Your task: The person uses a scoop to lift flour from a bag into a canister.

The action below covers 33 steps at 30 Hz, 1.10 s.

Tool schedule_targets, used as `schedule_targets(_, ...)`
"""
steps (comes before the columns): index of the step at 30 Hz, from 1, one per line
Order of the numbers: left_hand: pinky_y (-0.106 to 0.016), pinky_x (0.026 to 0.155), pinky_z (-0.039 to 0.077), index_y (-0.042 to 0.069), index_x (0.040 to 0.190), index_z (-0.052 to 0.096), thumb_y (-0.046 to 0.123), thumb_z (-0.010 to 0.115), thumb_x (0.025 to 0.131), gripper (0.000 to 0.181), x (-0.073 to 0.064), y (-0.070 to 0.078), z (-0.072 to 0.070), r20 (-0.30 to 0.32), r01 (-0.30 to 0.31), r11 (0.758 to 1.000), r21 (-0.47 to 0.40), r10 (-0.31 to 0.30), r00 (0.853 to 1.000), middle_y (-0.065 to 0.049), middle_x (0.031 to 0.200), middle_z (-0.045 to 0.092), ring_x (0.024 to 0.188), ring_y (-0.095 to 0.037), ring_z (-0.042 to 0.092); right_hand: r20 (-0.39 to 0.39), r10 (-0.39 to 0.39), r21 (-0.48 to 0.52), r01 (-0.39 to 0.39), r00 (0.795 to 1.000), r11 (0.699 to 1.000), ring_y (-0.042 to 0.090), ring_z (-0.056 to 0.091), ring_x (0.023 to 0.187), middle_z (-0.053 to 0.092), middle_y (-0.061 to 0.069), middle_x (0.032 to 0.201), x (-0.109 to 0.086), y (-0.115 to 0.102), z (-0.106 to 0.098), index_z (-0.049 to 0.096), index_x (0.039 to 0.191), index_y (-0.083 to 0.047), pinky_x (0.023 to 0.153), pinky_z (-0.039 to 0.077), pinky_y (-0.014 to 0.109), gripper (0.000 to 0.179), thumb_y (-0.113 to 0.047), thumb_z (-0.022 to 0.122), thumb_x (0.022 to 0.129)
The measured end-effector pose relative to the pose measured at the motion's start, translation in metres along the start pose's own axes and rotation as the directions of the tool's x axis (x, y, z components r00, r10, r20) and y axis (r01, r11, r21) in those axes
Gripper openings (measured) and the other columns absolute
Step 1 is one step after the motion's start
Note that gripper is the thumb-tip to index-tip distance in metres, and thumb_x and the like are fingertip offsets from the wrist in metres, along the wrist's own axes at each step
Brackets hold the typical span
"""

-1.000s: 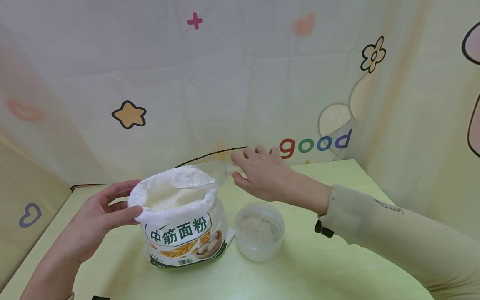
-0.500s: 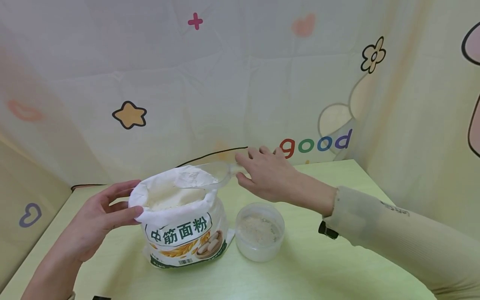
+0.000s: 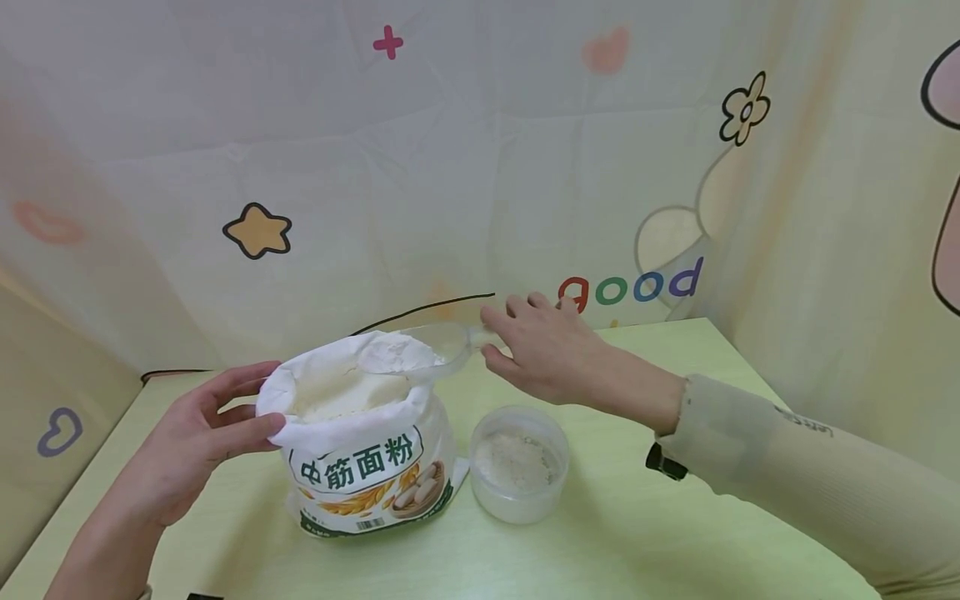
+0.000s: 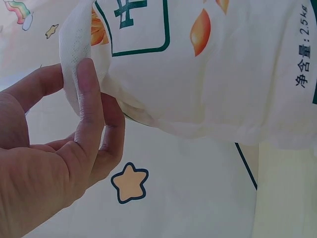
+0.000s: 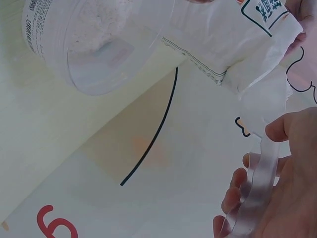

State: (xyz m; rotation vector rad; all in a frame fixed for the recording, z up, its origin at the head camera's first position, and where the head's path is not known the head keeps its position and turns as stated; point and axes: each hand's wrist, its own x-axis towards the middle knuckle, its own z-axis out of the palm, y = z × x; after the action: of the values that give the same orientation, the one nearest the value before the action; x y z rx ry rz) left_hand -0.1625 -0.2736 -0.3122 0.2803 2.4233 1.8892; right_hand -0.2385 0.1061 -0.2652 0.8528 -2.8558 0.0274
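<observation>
A white flour bag [image 3: 360, 492] stands upright, its top rim rolled outward and flour visible inside. My left hand [image 3: 198, 425] pinches the left side of that rim between thumb and fingers; the left wrist view shows the same hand [image 4: 64, 134] on the folded edge. My right hand [image 3: 555, 350] grips the handle of a clear plastic scoop [image 3: 450, 346]. Flour [image 3: 401, 354] is heaped in the scoop's front part, which is over the right side of the bag's mouth. In the right wrist view, fingers and thumb wrap round the scoop's handle [image 5: 257, 183].
Right of the bag stands a clear round tub [image 3: 521, 500] with some flour in it. Both sit on a pale green table [image 3: 637, 517]. A patterned curtain [image 3: 450, 167] hangs behind the table and along its sides.
My right hand has shifted slightly right, drawing the flour-laden scoop the same way over the bag's mouth. The left hand, bag and tub stay in place.
</observation>
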Motion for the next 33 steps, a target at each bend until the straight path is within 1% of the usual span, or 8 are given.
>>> schedule_targets(4, -0.032, 0.084, 0.061, 0.005, 0.151, 0.044, 0.004, 0.069, 0.098, 0.058, 0.000, -0.001, 0.000, 0.000, -0.006, 1.000, -0.007, 0.006, 1.000, -0.013, 0.139, 0.045, 0.102, -0.021, 0.071, -0.001, 0.000, 0.011, 0.000, 1.000, 1.000, 0.032, 0.053, 0.104, 0.055, 0.005, 0.105, -0.002, 0.002, 0.000, 0.055, 0.128, -0.016, 0.079, 0.046, 0.051, 0.034, -0.039, 0.048, 0.105)
schedule_targets(10, -0.032, 0.085, 0.060, 0.007, 0.151, 0.045, 0.004, 0.069, 0.098, 0.058, -0.001, -0.001, 0.000, -0.003, -0.001, 1.000, -0.005, 0.001, 1.000, -0.012, 0.138, 0.046, 0.102, -0.021, 0.071, -0.016, -0.006, 0.021, 0.006, 1.000, 1.000, 0.031, 0.053, 0.097, 0.055, 0.004, 0.099, -0.005, 0.006, -0.002, 0.055, 0.123, -0.015, 0.074, 0.044, 0.047, 0.030, -0.038, 0.049, 0.105)
schedule_targets(15, -0.032, 0.085, 0.060, 0.007, 0.150, 0.047, 0.003, 0.069, 0.098, 0.056, -0.001, -0.002, 0.000, -0.002, -0.012, 1.000, -0.015, 0.012, 1.000, -0.010, 0.137, 0.048, 0.102, -0.021, 0.071, -0.019, -0.006, 0.023, 0.007, 1.000, 1.000, 0.030, 0.053, 0.095, 0.055, 0.005, 0.098, -0.008, 0.010, -0.002, 0.054, 0.121, -0.015, 0.075, 0.044, 0.047, 0.029, -0.038, 0.049, 0.104)
schedule_targets(20, -0.032, 0.084, 0.060, 0.007, 0.150, 0.046, 0.002, 0.068, 0.099, 0.056, -0.002, -0.002, 0.000, 0.000, -0.018, 1.000, -0.017, 0.018, 1.000, -0.010, 0.137, 0.048, 0.102, -0.021, 0.071, -0.032, 0.000, 0.026, 0.001, 0.999, 1.000, 0.029, 0.053, 0.095, 0.056, 0.005, 0.099, -0.010, 0.013, -0.004, 0.055, 0.121, -0.015, 0.078, 0.045, 0.050, 0.029, -0.038, 0.050, 0.104)
schedule_targets(25, -0.032, 0.084, 0.061, 0.007, 0.150, 0.045, 0.003, 0.068, 0.099, 0.057, -0.002, -0.001, 0.000, -0.004, -0.009, 1.000, -0.006, 0.009, 1.000, -0.011, 0.138, 0.047, 0.103, -0.021, 0.071, -0.027, 0.009, 0.035, -0.008, 1.000, 0.999, 0.028, 0.053, 0.095, 0.057, 0.006, 0.102, -0.013, 0.016, -0.005, 0.055, 0.120, -0.015, 0.079, 0.045, 0.051, 0.028, -0.037, 0.050, 0.104)
schedule_targets(30, -0.032, 0.084, 0.060, 0.008, 0.151, 0.045, 0.005, 0.069, 0.099, 0.057, -0.002, -0.001, 0.001, -0.009, -0.001, 1.000, 0.003, 0.001, 1.000, -0.011, 0.139, 0.046, 0.103, -0.021, 0.071, -0.021, 0.025, 0.032, -0.024, 0.999, 0.999, 0.028, 0.055, 0.095, 0.058, 0.007, 0.103, -0.016, 0.022, -0.005, 0.056, 0.121, -0.015, 0.078, 0.044, 0.049, 0.028, -0.037, 0.050, 0.105)
schedule_targets(33, -0.032, 0.084, 0.061, 0.007, 0.151, 0.045, 0.004, 0.069, 0.099, 0.057, -0.001, -0.001, 0.001, -0.008, -0.005, 1.000, -0.004, 0.005, 1.000, -0.011, 0.138, 0.047, 0.102, -0.021, 0.071, -0.022, 0.030, 0.036, -0.029, 0.999, 0.999, 0.028, 0.055, 0.091, 0.057, 0.007, 0.101, -0.018, 0.026, -0.004, 0.056, 0.121, -0.014, 0.075, 0.043, 0.047, 0.028, -0.037, 0.051, 0.105)
